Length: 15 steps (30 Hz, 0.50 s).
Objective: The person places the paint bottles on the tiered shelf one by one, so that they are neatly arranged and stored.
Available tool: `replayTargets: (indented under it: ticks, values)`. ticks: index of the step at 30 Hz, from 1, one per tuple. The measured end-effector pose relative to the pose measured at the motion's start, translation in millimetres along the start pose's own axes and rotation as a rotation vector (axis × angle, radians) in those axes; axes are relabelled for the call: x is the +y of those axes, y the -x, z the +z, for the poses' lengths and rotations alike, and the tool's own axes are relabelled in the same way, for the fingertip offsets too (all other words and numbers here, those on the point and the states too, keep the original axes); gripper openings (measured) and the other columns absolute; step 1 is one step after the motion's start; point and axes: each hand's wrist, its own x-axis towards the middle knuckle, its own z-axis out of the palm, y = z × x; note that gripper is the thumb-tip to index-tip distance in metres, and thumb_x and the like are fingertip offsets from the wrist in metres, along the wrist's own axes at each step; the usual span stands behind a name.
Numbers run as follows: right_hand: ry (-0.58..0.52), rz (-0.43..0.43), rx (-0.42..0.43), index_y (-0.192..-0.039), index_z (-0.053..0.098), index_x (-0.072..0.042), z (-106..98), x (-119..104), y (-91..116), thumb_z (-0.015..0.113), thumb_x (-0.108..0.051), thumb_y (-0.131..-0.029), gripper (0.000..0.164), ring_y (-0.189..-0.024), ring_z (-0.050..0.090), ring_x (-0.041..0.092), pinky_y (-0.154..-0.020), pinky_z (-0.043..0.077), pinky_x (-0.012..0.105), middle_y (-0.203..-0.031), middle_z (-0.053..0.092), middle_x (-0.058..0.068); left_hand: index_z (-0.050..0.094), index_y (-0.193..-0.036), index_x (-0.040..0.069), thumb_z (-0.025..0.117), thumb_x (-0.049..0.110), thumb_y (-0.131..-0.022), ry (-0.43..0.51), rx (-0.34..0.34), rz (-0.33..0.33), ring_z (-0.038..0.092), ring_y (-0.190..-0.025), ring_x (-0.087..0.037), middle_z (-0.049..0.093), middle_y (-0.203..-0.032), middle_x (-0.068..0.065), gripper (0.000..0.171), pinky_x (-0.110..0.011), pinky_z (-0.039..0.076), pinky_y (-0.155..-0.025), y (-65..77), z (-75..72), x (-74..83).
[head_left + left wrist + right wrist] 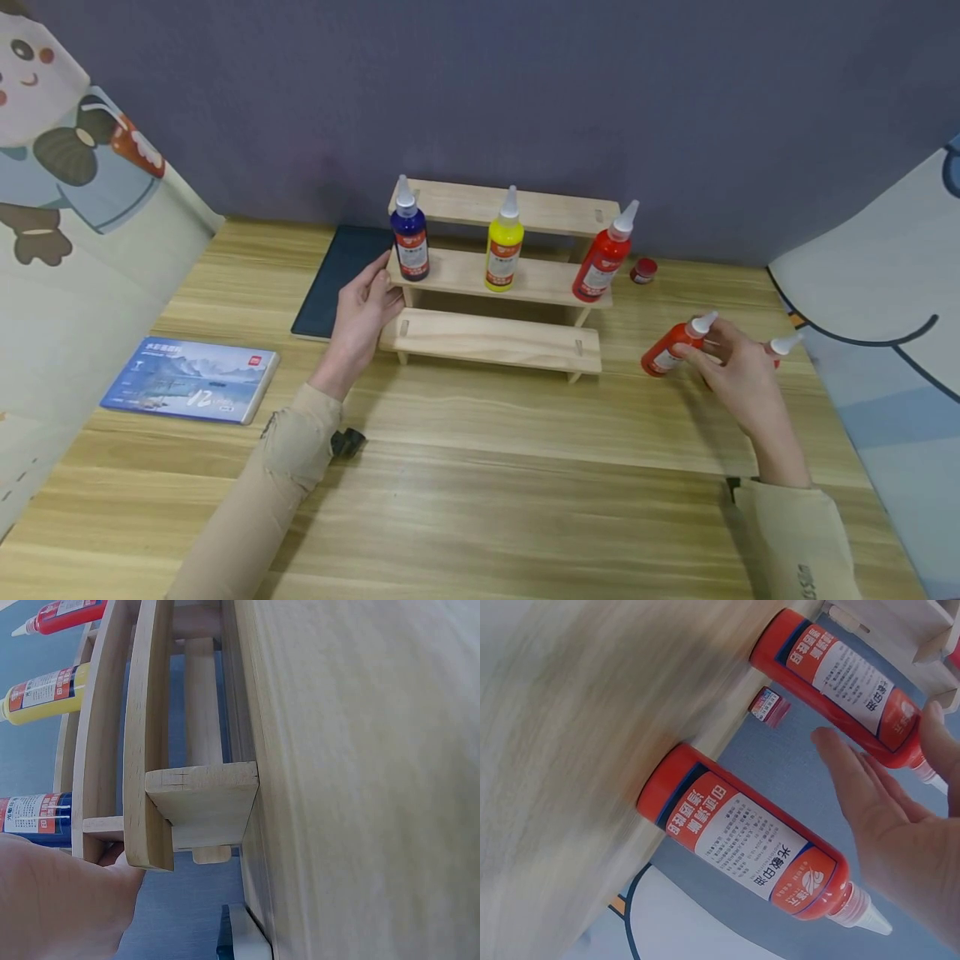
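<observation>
Roughly upright, a red bottle (662, 357) was right of the wooden shelf (495, 337), the right hand (742, 379) about its top, grip unclear; the left hand (362, 310) held the shelf.

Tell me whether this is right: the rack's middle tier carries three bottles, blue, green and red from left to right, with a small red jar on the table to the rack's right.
Not quite: the centre bottle is yellow, not green, as the head view shows. The blue bottle, red bottle and small red jar are as you said.
</observation>
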Motion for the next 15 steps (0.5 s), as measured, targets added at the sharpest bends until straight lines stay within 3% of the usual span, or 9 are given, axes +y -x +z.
replayTargets:
  ticks: [15]
  values:
    - [0.016, 0.018, 0.017, -0.129, 0.064, 0.014, 2.2, 0.3, 0.3, 0.077, -0.007, -0.101, 0.037, -0.115, 0.067, 0.054, -0.079, 0.038, -0.003, -0.122, 0.069, 0.036, 0.029, -0.169, 0.005, 0.035, 0.015, -0.119, 0.000, 0.007, -0.008, 0.038, -0.151, -0.041, 0.026, -0.172, -0.023, 0.051, -0.047, 0.038, -0.121, -1.3, -0.3, -0.5]
